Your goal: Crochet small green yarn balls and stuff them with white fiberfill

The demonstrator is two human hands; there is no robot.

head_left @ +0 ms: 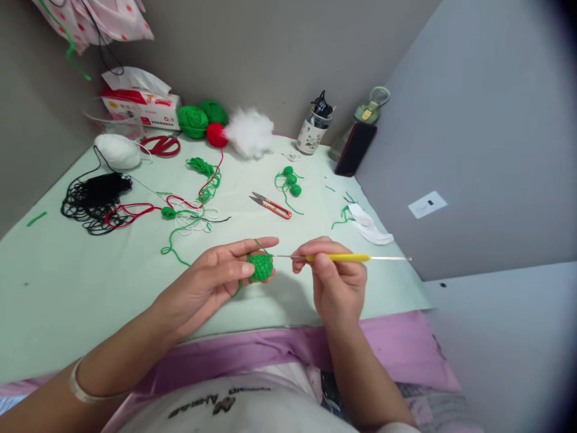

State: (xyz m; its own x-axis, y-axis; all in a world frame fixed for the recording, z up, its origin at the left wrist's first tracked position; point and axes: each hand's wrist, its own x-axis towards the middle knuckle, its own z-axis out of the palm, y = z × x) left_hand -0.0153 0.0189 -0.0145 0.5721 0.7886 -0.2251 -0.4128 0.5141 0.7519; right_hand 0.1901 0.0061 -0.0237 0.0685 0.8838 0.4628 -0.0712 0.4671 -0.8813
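Observation:
Between thumb and fingers, my left hand (211, 279) holds a small round green crochet piece (261, 267). Green yarn (174, 252) runs from the table to this hand and passes over its stretched index finger. My right hand (336, 276) grips a crochet hook (345, 258) by its yellow handle, pen-like. The hook's thin metal end points left and reaches the edge of the green piece; whether its tip is inside a stitch I cannot tell. Its other metal end sticks out to the right. Both hands are above the table's front part.
Orange thread snips (273, 206) and small green balls (291, 180) lie beyond my hands. Tangled black yarn (97, 198), a white yarn ball (118, 151) and red scissors (161, 145) are left. Stuffing (249, 132), a pen cup (313, 129) and a phone (356, 149) stand along the back.

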